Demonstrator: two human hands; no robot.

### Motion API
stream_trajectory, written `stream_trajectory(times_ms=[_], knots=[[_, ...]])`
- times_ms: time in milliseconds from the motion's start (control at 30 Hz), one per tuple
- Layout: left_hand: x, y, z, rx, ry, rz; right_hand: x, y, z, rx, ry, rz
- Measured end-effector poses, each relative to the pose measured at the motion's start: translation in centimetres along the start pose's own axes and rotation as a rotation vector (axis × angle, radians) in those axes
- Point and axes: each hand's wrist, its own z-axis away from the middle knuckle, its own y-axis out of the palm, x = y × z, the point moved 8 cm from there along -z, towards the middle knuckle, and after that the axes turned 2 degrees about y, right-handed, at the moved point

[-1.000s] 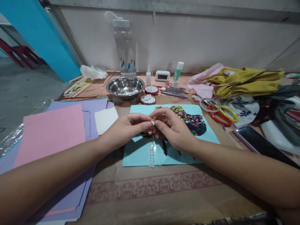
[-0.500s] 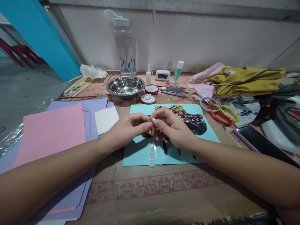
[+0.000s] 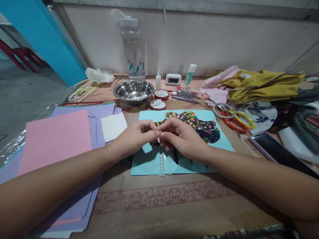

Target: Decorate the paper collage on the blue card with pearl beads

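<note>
My left hand (image 3: 139, 136) and my right hand (image 3: 178, 135) meet fingertip to fingertip over a light blue sheet (image 3: 143, 167). Both are closed in a pinch. Below them hangs a string of white pearl beads (image 3: 161, 166) in two short rows; its upper end runs up into the fingers, where the exact grip is too small to see. On the sheet lies a dark floral cut-out (image 3: 199, 125) with narrow leg-like strips, partly covered by my right hand.
Behind the sheet stand a steel bowl (image 3: 133, 91) with small beads and two red-rimmed lids of beads (image 3: 158, 105). A bottle (image 3: 133, 49), small clock (image 3: 173, 79) and glue stick (image 3: 189, 76) line the wall. Paper (image 3: 57, 142) lies left; scissors (image 3: 236, 122), phone (image 3: 279, 151) right.
My fingertips have drawn closer together and shifted slightly left. The pale bead that showed at my right fingertips is now hidden. The pearl string still hangs below.
</note>
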Motion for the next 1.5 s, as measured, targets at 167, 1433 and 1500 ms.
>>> stream_trajectory(times_ms=[167,1433,1500], knots=[[0.1,0.1,0.0,-0.017,-0.027,0.001,-0.7,-0.1,0.0,-0.016,0.038,0.039],[-1.5,-0.5,0.9,-0.061,0.177,-0.415,-0.1,-0.6,0.2,-0.073,-0.032,0.121],[-1.6,-0.5,1.0,-0.056,0.187,-0.438,-0.1,-0.6,0.3,-0.074,-0.045,0.13]])
